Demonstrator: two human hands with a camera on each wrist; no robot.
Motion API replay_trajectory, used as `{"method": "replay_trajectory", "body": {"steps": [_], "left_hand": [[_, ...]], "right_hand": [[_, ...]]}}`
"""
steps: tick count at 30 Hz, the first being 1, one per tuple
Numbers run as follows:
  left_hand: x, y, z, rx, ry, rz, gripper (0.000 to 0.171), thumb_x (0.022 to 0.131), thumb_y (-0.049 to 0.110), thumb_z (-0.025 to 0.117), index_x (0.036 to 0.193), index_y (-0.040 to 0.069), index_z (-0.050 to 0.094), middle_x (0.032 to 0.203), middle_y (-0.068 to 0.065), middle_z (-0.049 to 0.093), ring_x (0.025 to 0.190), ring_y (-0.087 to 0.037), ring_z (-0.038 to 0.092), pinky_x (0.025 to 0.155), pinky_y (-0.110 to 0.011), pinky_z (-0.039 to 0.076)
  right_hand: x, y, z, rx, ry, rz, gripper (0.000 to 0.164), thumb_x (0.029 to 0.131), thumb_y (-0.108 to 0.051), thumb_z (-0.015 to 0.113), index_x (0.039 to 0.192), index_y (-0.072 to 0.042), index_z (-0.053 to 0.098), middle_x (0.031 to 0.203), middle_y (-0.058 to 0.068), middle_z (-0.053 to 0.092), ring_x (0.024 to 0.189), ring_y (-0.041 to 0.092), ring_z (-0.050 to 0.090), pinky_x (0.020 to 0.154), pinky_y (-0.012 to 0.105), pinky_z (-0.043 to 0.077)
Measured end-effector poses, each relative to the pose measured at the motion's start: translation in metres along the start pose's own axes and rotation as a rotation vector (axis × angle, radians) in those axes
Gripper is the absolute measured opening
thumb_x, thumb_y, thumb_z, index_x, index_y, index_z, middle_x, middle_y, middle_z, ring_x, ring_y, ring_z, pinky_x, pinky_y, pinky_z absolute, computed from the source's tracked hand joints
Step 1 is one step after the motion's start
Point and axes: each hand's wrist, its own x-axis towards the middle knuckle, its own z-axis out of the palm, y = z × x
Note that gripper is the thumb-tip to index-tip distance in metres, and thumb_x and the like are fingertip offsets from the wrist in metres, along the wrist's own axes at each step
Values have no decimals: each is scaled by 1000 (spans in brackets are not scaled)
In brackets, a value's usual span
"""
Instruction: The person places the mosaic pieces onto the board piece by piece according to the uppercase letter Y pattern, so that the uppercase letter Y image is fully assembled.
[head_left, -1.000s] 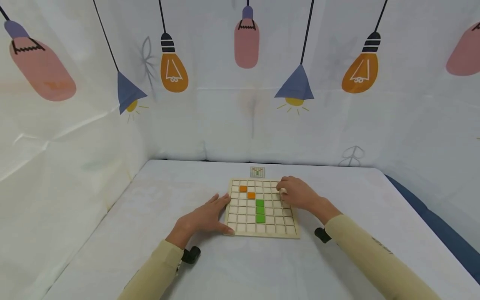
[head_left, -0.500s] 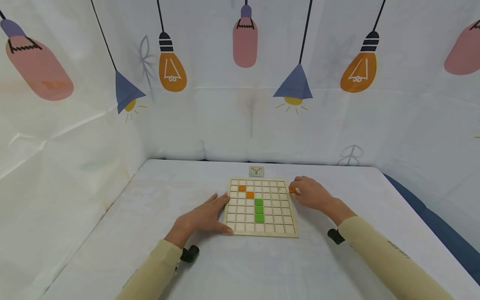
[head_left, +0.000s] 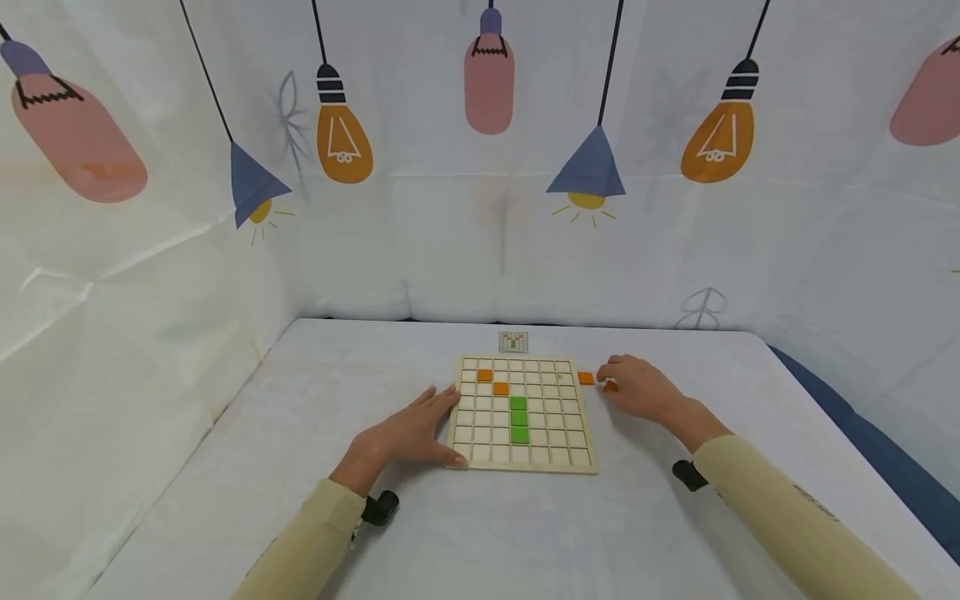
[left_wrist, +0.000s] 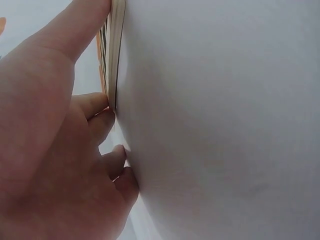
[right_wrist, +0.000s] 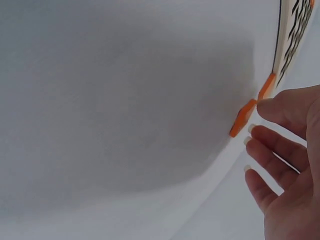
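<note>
A square wooden grid board (head_left: 480, 457) lies on the table with two orange tiles (head_left: 485, 376) and a column of green tiles (head_left: 518, 419) in it. My left hand (head_left: 411, 429) rests at its left edge, thumb on the near corner and fingers spread along the side; the left wrist view shows the fingertips against the board's edge (left_wrist: 116, 50). Right of the board lies a loose orange tile (head_left: 586, 378). My right hand (head_left: 637, 387) hovers over another orange tile (right_wrist: 243, 117), thumb tip right at it, fingers loosely bent and apart from the thumb.
A small pattern card (head_left: 513, 342) lies behind the board, showing coloured squares on a grid. The white table (head_left: 360, 358) ends at the back against a hanging cloth (head_left: 420, 250) printed with lamps. Dark blue fabric (head_left: 847, 433) shows past the right edge.
My right hand has moved right, off the board's upper right part and onto the table beside it. A loose orange tile there has come into full view. The left hand stays put.
</note>
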Motion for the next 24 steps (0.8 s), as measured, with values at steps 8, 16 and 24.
{"method": "replay_trajectory", "body": {"steps": [8, 16, 24], "left_hand": [[3, -3, 2, 16, 4, -6, 113, 73, 61, 80, 160, 19, 22, 168, 5, 17, 157, -28, 7, 125, -49, 22], [4, -6, 3, 7, 10, -8, 113, 73, 60, 81, 160, 19, 22, 168, 4, 18, 157, -28, 7, 124, -51, 23], [4, -5, 3, 10, 1, -3, 114, 72, 62, 81, 160, 20, 21, 168, 5, 17, 157, -27, 7, 124, -51, 23]], "right_hand": [[-6, 8, 4, 2, -6, 23, 16, 92, -6, 66, 104, -11, 75, 94, 2, 67, 84, 19, 59, 82, 43, 54], [-5, 10, 8, 33, 3, 40, 14, 91, -2, 67, 99, -10, 76, 89, 2, 65, 79, 18, 57, 78, 41, 54], [-5, 10, 11, 34, 11, 49, 13, 90, -2, 67, 96, -10, 74, 88, 2, 63, 78, 18, 56, 78, 40, 54]]}}
